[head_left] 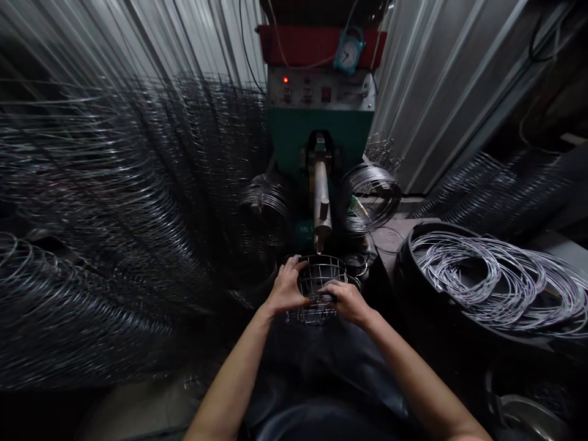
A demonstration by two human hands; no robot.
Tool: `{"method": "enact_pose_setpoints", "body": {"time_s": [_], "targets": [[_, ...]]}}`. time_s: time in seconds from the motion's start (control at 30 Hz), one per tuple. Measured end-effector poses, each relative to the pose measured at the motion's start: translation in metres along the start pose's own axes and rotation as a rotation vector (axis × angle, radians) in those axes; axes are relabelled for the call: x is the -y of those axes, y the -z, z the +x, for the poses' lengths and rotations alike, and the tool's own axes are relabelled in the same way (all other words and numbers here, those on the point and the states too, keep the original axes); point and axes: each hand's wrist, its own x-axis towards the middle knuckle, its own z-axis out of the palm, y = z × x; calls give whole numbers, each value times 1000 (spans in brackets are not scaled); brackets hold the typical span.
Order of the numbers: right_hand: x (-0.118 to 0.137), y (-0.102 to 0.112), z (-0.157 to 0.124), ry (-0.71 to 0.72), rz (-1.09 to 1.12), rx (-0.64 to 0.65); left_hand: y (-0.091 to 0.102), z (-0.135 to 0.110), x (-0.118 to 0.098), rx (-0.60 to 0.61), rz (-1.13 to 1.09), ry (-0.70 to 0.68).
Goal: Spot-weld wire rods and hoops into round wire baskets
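Both my hands hold a round wire cage basket (319,275) low in front of me, just under the machine's tip. My left hand (287,286) grips its left side, fingers over the upper rim. My right hand (346,301) lies across the front wires, its fingers pressing them. Directly above the basket hangs the metal electrode arm (321,205) of a green spot-welding machine (316,138). Its tip sits close over the basket's rim, and I cannot tell whether they touch. Part of the basket's underside is hidden behind my hands.
A black tub (413,269) of loose wire rings (487,275) stands to my right. A dense mass of wire rings (114,184) fills the left side. Wire coils (372,199) flank the machine, with a corrugated metal wall (441,79) behind. A metal bowl (528,419) sits low at right.
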Motion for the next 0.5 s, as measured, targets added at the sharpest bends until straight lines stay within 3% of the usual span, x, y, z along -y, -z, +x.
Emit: {"method": "enact_pose_setpoints", "body": {"time_s": [0.3,0.5], "targets": [[0,9,20,-45,-111,-52,3,21,10,-29,-90,-48],[-6,13,28,-51,-91,-114,-4,35,20,-71,-140,-87]]}}
